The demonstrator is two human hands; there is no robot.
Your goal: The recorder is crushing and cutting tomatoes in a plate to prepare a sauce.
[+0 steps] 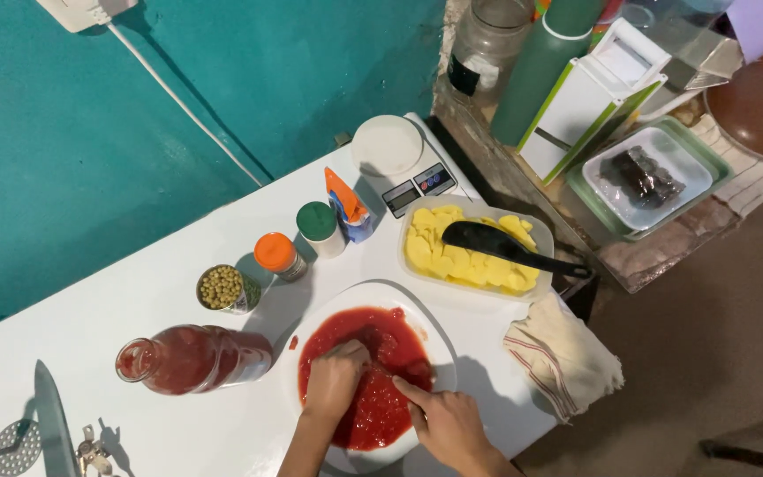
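Note:
A white plate [417, 305] on the white table holds a spread of crushed red tomato pulp [377, 402]. My left hand [333, 380] is bunched into the pulp, its fingers closed on a lump of it. My right hand [448, 424] rests at the plate's right rim, one finger stretched toward the pulp and touching it, holding nothing.
A jar of red sauce [192, 358] lies left of the plate. Behind stand an open can of peas [222, 287], two small capped jars [277, 254], a carton [349, 206], a kitchen scale [417, 181], and a tray of yellow slices [474, 256] with a black spoon [505, 247]. A cloth [562, 353] lies right.

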